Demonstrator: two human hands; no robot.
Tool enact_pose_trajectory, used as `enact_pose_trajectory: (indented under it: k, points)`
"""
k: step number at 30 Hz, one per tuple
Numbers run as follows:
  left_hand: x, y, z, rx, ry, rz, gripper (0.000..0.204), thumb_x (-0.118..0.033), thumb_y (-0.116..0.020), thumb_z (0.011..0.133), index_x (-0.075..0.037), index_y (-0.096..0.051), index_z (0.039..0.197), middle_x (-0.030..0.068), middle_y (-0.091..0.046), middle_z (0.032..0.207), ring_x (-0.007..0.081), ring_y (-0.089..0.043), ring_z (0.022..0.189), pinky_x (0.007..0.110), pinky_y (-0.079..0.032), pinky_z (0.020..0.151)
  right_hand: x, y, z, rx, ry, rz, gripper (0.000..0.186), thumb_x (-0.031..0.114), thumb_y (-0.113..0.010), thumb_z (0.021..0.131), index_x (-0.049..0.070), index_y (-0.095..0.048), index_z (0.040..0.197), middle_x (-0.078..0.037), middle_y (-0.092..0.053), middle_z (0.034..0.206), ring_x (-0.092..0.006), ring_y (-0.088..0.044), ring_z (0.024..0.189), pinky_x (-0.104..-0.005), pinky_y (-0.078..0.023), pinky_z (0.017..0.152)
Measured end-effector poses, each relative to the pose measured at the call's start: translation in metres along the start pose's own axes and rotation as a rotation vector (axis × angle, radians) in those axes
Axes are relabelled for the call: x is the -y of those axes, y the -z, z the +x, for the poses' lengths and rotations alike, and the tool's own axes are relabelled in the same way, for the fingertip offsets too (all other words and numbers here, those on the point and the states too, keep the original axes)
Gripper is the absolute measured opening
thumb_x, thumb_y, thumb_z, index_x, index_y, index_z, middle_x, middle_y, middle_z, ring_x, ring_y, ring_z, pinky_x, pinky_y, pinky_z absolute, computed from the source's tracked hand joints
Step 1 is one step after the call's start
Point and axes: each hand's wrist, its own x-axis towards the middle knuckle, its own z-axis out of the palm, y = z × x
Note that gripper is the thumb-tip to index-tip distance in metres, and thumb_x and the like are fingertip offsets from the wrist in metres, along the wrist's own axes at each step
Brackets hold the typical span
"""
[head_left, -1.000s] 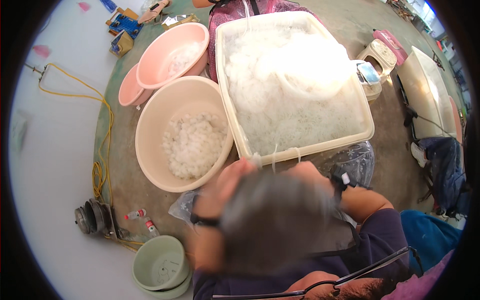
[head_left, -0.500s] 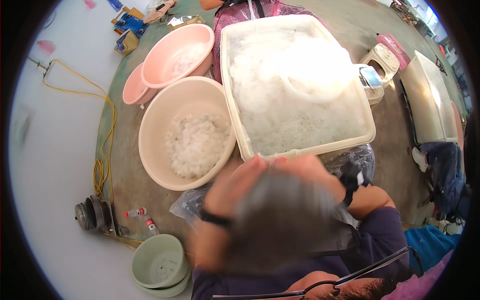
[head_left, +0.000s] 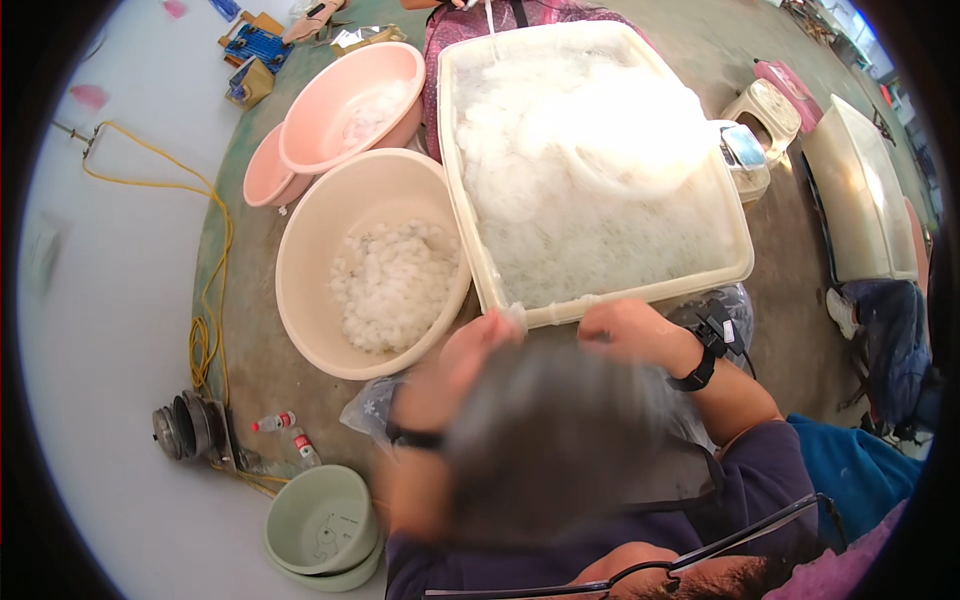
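A large cream tub (head_left: 748, 245) with water holds a mass of white fluffy fibre (head_left: 530, 140). At the near rim my left hand (head_left: 470, 350) is closed, with a small translucent white wisp of fibre (head_left: 515, 316) at its fingertips. My right hand (head_left: 632, 331) is beside the same rim, to the right, fingers curled and closed; what they hold, if anything, is hidden. A blurred dark shape (head_left: 560, 440) covers my left wrist and much of the space below both hands. Left of the tub, a beige basin (head_left: 300, 270) holds white cocoon-like lumps (head_left: 390, 290).
Two pink basins (head_left: 300, 130) stand at the far left, two green basins (head_left: 300, 510) at the near left. Plastic bottles (head_left: 273, 421) and a yellow hose (head_left: 228, 240) lie along the wall. A stool (head_left: 760, 105) and another tub (head_left: 850, 200) are to the right. Across the tub, a person's hand (head_left: 440, 3) shows.
My hands have moved apart along the near rim, the right one going right and the left one slightly left. A white wisp now shows at my left fingertips.
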Motion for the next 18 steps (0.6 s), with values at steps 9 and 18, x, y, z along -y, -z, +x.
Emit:
enact_pose_trajectory:
  k: [9, 18]
  points:
    - [0.051, 0.046, 0.004, -0.116, 0.047, 0.099, 0.047, -0.036, -0.046, 0.111, -0.008, -0.053, 0.073, 0.011, -0.064, 0.088, 0.0105, -0.047, 0.068, 0.026, -0.037, 0.058, -0.078, -0.094, -0.015, -0.009, -0.161, 0.136, 0.048, 0.041, -0.075, 0.087, 0.006, -0.07, 0.119, -0.027, -0.056, 0.133, -0.0418, -0.053, 0.127, -0.0462, -0.047, 0.103]
    - [0.075, 0.038, 0.024, 0.011, 0.145, 0.232, 0.046, -0.033, -0.046, 0.11, -0.007, -0.057, 0.074, 0.0099, -0.068, 0.088, 0.0131, -0.054, 0.074, 0.028, -0.045, 0.07, -0.069, -0.107, -0.062, 0.24, -0.217, 0.248, 0.052, 0.042, -0.07, 0.092, 0.001, -0.069, 0.124, -0.024, -0.069, 0.116, -0.0382, -0.065, 0.115, -0.0426, -0.051, 0.101]
